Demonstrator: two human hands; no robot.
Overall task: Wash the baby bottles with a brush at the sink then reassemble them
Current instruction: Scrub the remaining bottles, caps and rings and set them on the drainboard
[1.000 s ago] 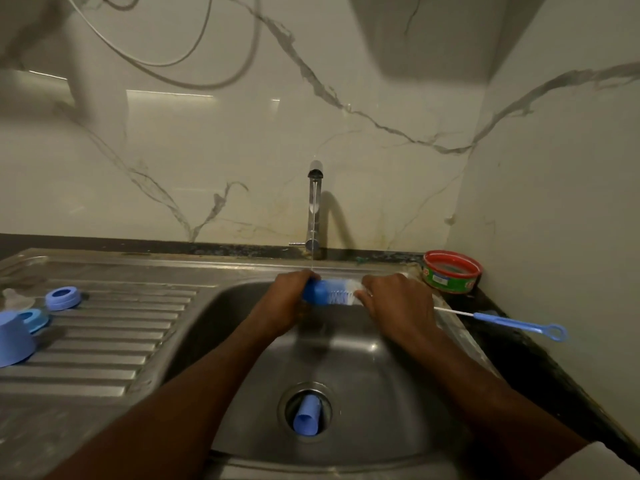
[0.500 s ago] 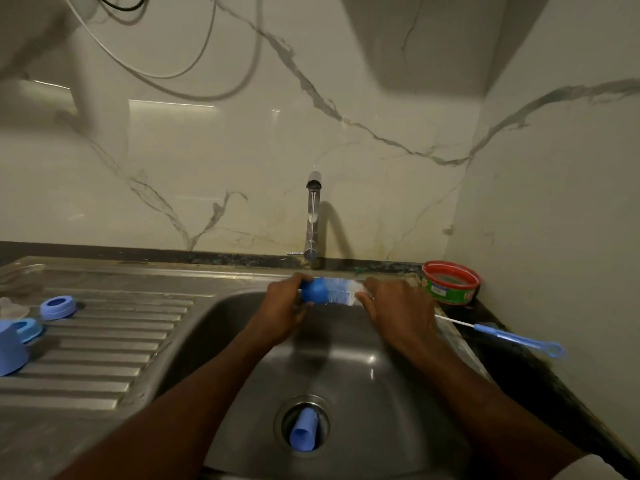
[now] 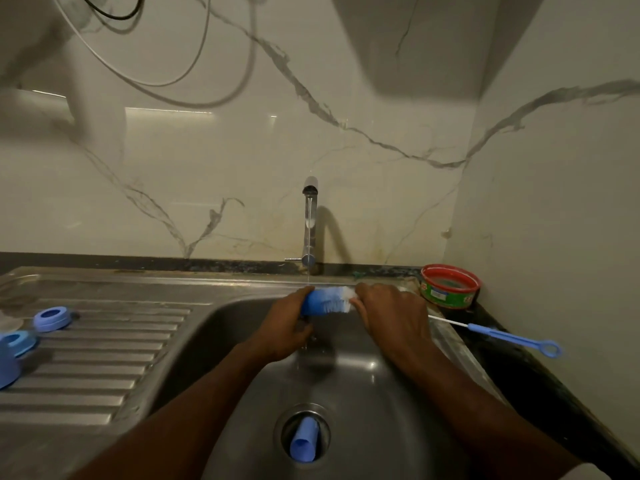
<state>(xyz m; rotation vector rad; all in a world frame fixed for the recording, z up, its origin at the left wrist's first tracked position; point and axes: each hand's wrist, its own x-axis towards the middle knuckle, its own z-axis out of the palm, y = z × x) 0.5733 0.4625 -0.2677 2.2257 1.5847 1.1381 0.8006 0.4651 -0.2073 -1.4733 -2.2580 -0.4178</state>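
Under the tap (image 3: 310,223), where a thin stream of water runs, I hold a bottle brush (image 3: 327,304) with a blue tip and white bristles, level over the back of the sink (image 3: 398,410). My left hand (image 3: 287,327) grips its blue end. My right hand (image 3: 391,317) is closed on the bristle end, hiding the handle. A blue tube-shaped bottle part (image 3: 304,441) lies in the drain. On the drainboard at left sit a blue screw ring (image 3: 52,318), a second ring (image 3: 15,341) and a blue cap (image 3: 5,367).
A thin blue-handled teat brush (image 3: 509,339) lies on the dark counter right of the sink. A red and green tub (image 3: 450,287) stands in the back right corner by the wall. Cables hang on the marble backsplash above.
Both hands have stayed on the brush under the tap. My left hand has shifted slightly along the blue end. The view has tilted up a little.
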